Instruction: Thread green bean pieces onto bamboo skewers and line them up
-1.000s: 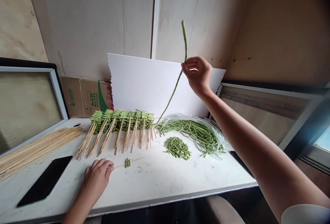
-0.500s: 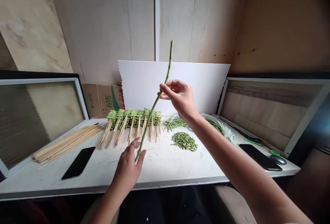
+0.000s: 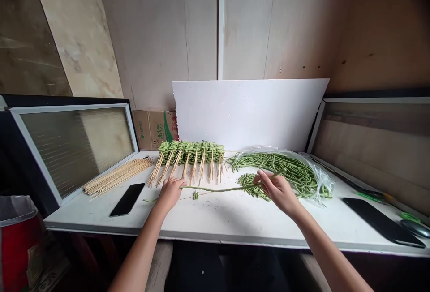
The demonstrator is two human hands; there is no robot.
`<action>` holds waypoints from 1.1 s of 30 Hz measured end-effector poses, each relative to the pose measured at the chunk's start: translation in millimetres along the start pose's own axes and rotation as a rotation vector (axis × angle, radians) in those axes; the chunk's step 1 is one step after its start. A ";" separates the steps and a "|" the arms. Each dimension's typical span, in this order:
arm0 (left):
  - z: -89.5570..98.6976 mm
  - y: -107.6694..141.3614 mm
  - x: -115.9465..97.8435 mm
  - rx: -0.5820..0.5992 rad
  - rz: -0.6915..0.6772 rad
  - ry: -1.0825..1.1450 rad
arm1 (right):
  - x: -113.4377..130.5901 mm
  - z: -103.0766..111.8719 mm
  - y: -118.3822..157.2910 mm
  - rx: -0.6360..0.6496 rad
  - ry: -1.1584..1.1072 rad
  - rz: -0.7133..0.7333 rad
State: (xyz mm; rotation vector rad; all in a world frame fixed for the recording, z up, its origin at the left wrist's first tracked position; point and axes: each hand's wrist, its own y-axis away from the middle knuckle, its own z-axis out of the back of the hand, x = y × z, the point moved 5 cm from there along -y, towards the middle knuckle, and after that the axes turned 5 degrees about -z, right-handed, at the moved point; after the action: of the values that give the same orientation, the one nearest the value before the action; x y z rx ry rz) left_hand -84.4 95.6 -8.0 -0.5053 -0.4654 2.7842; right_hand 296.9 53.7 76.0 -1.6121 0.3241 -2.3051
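A long green bean (image 3: 218,190) stretches nearly level above the white table between my two hands. My left hand (image 3: 170,192) is closed around it towards one end, and a thin tip sticks out to the left. My right hand (image 3: 274,189) pinches it near the other end, in front of a heap of cut bean pieces (image 3: 247,180). Behind the bean, a skewer (image 3: 188,197) lies on the table with a few short pieces (image 3: 195,195) on it. Further back stand bundles of bean skewers (image 3: 193,153), their bare sticks pointing towards me.
At left lie loose bamboo skewers (image 3: 117,176) and a black phone (image 3: 127,199). An open plastic bag of long beans (image 3: 289,166) is at back right. Another black phone (image 3: 379,220) and a mouse (image 3: 415,228) lie far right. A white board (image 3: 250,113) stands behind.
Both hands have come down towards the table. The long bean has gone from steeply upright to nearly level, and my left hand has closed on it. The view has shifted left.
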 end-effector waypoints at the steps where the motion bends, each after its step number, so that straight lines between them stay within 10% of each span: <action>1: -2.4 1.3 3.1 0.031 0.024 0.007 | -7.3 -2.3 2.1 0.029 -0.062 -0.041; 5: 7.2 12.5 -17.0 0.167 0.037 0.103 | -15.9 -16.9 7.2 0.104 -0.223 -0.127; 16: 61.0 68.7 -219.1 -0.213 -0.508 0.566 | 28.3 -79.5 56.6 0.218 0.086 0.148; 21: 50.2 72.8 -220.8 -0.416 -0.506 0.645 | 37.1 -89.7 66.0 0.242 0.172 0.217; 27: 45.7 63.4 -207.9 -0.328 -0.332 0.839 | 52.3 -59.7 64.9 0.317 0.213 0.179; 33: 43.5 66.9 -213.4 -0.249 -0.340 0.798 | 60.1 -28.4 64.2 0.130 0.055 0.224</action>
State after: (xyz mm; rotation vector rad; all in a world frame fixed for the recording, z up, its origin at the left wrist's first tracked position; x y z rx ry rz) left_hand 77.7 -44.7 69.0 -1.3603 -0.6212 1.9858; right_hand 258.7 -28.1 95.8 -1.3777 0.3410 -2.1572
